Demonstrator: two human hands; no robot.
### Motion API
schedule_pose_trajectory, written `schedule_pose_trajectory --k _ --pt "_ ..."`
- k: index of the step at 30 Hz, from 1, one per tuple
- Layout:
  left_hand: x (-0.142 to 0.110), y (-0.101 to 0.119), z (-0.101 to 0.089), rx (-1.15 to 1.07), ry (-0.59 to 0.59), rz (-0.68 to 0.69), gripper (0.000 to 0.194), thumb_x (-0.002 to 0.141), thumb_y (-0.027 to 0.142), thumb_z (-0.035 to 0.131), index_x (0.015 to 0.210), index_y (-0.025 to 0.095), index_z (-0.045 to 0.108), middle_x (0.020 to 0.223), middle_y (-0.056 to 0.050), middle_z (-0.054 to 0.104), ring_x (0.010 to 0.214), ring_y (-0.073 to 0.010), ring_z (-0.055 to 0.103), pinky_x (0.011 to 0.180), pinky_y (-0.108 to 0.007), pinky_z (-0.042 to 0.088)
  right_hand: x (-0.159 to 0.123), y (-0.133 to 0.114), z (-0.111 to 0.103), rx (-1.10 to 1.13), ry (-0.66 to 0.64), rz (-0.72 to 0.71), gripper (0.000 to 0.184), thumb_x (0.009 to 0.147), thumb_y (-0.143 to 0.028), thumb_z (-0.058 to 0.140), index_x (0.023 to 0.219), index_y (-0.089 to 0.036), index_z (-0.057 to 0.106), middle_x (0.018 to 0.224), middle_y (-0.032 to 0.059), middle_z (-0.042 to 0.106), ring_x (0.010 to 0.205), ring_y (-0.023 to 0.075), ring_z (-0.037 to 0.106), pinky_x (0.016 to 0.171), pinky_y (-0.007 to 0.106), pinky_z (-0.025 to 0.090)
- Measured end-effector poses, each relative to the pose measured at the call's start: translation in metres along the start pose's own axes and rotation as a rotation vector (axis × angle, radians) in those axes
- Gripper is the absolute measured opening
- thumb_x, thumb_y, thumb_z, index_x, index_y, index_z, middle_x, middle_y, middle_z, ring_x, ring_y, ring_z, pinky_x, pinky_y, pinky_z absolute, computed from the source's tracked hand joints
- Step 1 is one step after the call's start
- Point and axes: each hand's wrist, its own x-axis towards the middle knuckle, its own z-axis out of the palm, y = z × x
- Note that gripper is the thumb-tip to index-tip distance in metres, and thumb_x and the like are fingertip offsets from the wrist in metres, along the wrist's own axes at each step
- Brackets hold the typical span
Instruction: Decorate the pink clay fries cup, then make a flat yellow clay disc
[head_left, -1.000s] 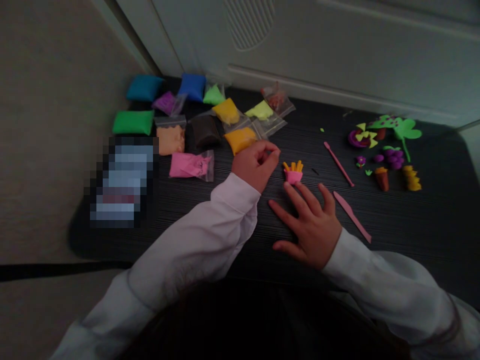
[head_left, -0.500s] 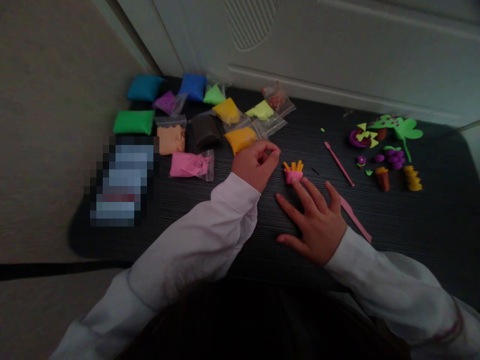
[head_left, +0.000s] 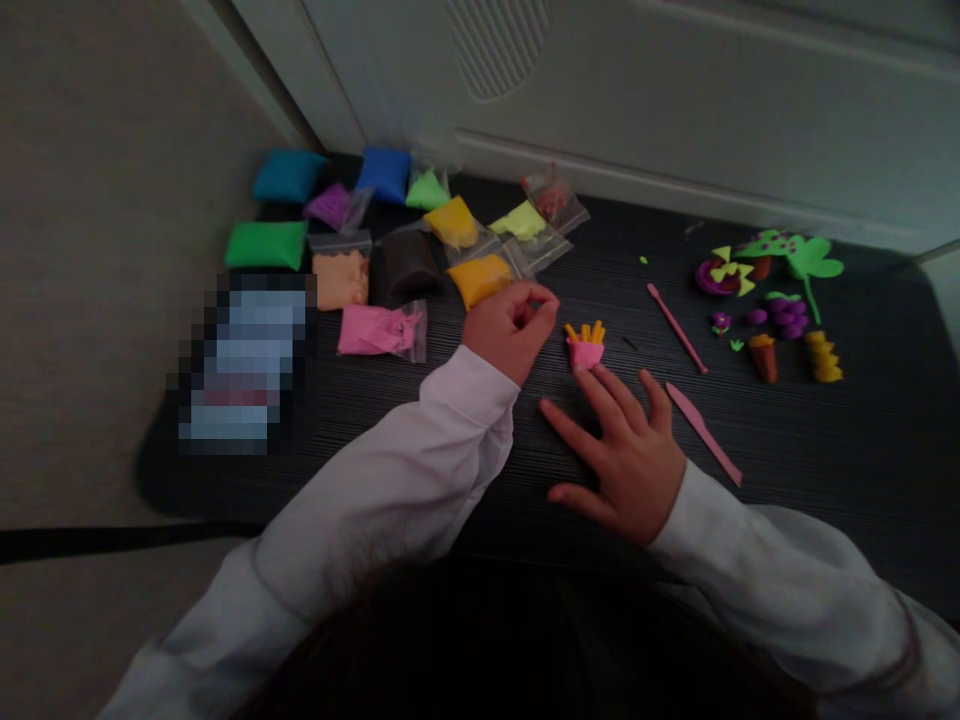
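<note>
A small clay model of french fries in a pink box [head_left: 586, 350] lies on the dark table. Just below it, my right hand [head_left: 630, 455] is palm down with its fingers spread, fingertips at or very near the box's lower edge. To the left of the model, my left hand [head_left: 508, 332] has thumb and forefinger pinched together; whether anything tiny is between them cannot be seen. A pink clay knife [head_left: 703, 435] and a thin pink modelling stick [head_left: 677, 328] lie to the right. A short dark sliver [head_left: 630, 342] rests beside the fries.
Bags of coloured clay, among them a pink bag [head_left: 379, 330] and an orange one [head_left: 480, 278], fill the table's left and back. A blurred-out phone [head_left: 247, 360] lies at left. Finished clay pieces, including purple grapes [head_left: 789, 315] and a green leafy shape [head_left: 817, 258], sit at right.
My right hand has slid slightly down and left, uncovering the tip of the pink knife and more of the pink box. The left hand keeps its pinch in place.
</note>
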Motion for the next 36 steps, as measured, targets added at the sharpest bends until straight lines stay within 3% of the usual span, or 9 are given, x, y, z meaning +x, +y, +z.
schedule_pose_trajectory --k 2,5,9,13,24,36 --pt "0.000 0.000 0.000 -0.010 -0.004 -0.003 0.013 0.073 0.028 0.048 0.075 0.019 0.057 0.047 0.005 0.045 0.045 -0.0071 0.042 0.045 -0.020 0.033 0.001 0.008 -0.006 0.034 0.089 0.006 0.063 0.073 -0.057 0.039 0.125 -0.022 0.036 0.137 0.0138 0.021 0.123 0.0317 0.022 0.095 0.055 0.010" --pt "0.000 0.001 0.000 -0.018 0.000 -0.015 0.013 0.073 0.028 0.049 0.074 0.018 0.057 0.046 0.005 0.044 0.044 -0.0070 0.041 0.044 -0.020 0.032 0.002 0.021 -0.016 0.119 0.221 0.041 0.046 0.077 -0.042 0.044 0.115 -0.016 0.047 0.128 0.0131 0.037 0.117 0.0270 0.034 0.095 0.047 0.022" --pt "0.000 0.001 0.000 -0.016 0.002 -0.012 0.013 0.073 0.028 0.049 0.074 0.018 0.058 0.047 0.005 0.045 0.045 -0.0071 0.041 0.045 -0.021 0.032 0.003 0.023 -0.016 0.239 0.215 0.086 0.020 0.076 -0.029 0.050 0.089 -0.019 0.061 0.098 0.0064 0.058 0.092 0.0182 0.052 0.080 0.034 0.038" --pt "0.000 0.003 0.001 -0.011 0.010 -0.020 0.013 0.073 0.027 0.048 0.073 0.018 0.057 0.046 0.005 0.044 0.044 -0.0072 0.041 0.045 -0.021 0.032 0.004 0.010 -0.006 0.273 0.094 0.079 0.020 0.076 -0.034 0.050 0.082 -0.019 0.062 0.086 0.0047 0.061 0.080 0.0171 0.053 0.072 0.033 0.038" --pt "0.000 0.007 0.001 -0.042 0.011 -0.055 0.013 0.072 0.026 0.050 0.072 0.016 0.058 0.044 0.006 0.043 0.042 -0.0063 0.039 0.043 -0.020 0.029 0.016 0.001 0.002 0.210 0.022 0.179 0.023 0.078 -0.036 0.046 0.084 -0.020 0.060 0.089 0.0040 0.059 0.082 0.0187 0.050 0.072 0.034 0.034" --pt "-0.002 0.010 -0.004 -0.042 0.007 -0.010 0.015 0.072 0.028 0.050 0.075 0.016 0.059 0.046 0.005 0.045 0.044 -0.0062 0.041 0.044 -0.019 0.031 0.018 0.009 -0.005 0.351 0.105 0.156 0.015 0.078 -0.026 0.048 0.080 -0.018 0.060 0.087 0.0043 0.059 0.081 0.0159 0.051 0.073 0.031 0.040"
